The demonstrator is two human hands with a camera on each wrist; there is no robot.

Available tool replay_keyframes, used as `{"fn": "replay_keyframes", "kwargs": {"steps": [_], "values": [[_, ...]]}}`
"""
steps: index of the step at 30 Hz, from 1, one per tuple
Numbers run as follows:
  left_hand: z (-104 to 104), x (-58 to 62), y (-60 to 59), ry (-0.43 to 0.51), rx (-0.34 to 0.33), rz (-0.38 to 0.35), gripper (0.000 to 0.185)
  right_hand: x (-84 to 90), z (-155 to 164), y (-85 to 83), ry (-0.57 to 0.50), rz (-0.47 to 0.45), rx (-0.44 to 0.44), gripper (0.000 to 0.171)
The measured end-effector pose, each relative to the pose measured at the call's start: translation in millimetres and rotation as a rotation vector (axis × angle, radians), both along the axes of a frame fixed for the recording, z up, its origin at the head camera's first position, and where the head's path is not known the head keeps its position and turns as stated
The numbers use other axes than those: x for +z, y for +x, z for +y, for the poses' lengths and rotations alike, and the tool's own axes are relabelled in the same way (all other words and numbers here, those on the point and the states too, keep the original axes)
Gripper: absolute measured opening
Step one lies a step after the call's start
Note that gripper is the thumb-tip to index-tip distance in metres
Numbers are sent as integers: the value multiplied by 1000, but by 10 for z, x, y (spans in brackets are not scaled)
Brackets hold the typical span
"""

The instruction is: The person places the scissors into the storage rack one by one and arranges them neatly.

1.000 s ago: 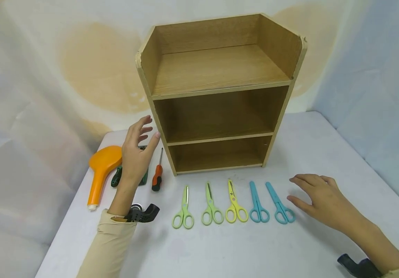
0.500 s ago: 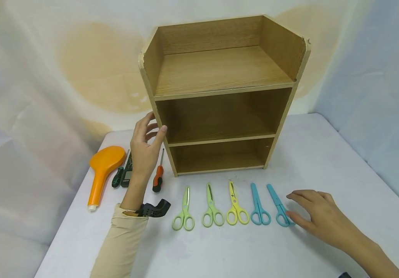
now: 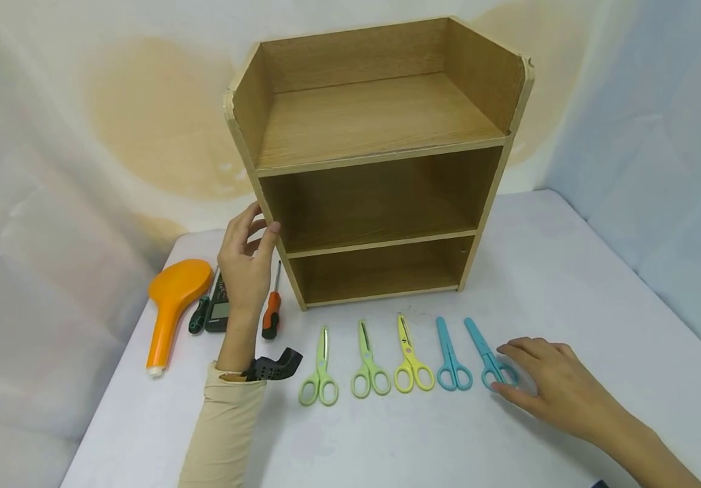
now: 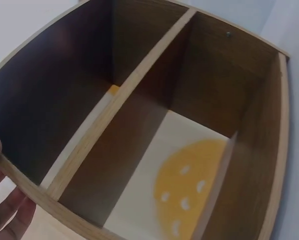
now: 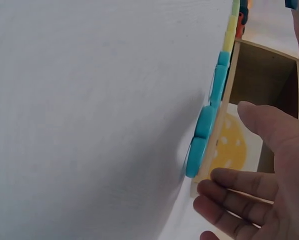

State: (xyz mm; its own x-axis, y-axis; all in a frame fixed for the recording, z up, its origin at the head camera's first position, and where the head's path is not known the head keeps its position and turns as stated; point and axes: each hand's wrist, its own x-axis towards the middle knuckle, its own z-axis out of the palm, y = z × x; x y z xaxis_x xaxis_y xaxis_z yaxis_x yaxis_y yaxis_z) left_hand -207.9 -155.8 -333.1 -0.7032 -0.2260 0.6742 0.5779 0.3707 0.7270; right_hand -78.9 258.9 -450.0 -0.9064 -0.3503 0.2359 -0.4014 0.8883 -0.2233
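Left grip (image 3: 247,263) pinches the shelf (image 3: 381,122) at eight o'clock; a pull could tip it. Right grip (image 3: 553,386) is spread.

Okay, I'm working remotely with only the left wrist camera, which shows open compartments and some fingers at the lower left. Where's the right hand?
Observer: The head view shows the right hand at the rightmost blue scissors, thumb tip overlapping a handle loop; whether it touches, I can't tell.
Operator: What's in the middle of that row?
Observer: The yellow scissors, third of five.
Operator: And just left of the shelf unit?
Observer: In the head view, a screwdriver with an orange and black handle lies on the table.
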Motion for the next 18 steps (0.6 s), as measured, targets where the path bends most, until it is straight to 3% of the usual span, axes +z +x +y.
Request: {"fn": "replay_keyframes", "kwargs": {"steps": [7, 18], "values": [[-16, 67, 10, -16, -11, 9, 39, -28, -5, -22, 42, -11, -18, 61], [-4, 25, 27, -12, -18, 4, 40, -168, -78, -34, 18, 121, -19, 51]]}}
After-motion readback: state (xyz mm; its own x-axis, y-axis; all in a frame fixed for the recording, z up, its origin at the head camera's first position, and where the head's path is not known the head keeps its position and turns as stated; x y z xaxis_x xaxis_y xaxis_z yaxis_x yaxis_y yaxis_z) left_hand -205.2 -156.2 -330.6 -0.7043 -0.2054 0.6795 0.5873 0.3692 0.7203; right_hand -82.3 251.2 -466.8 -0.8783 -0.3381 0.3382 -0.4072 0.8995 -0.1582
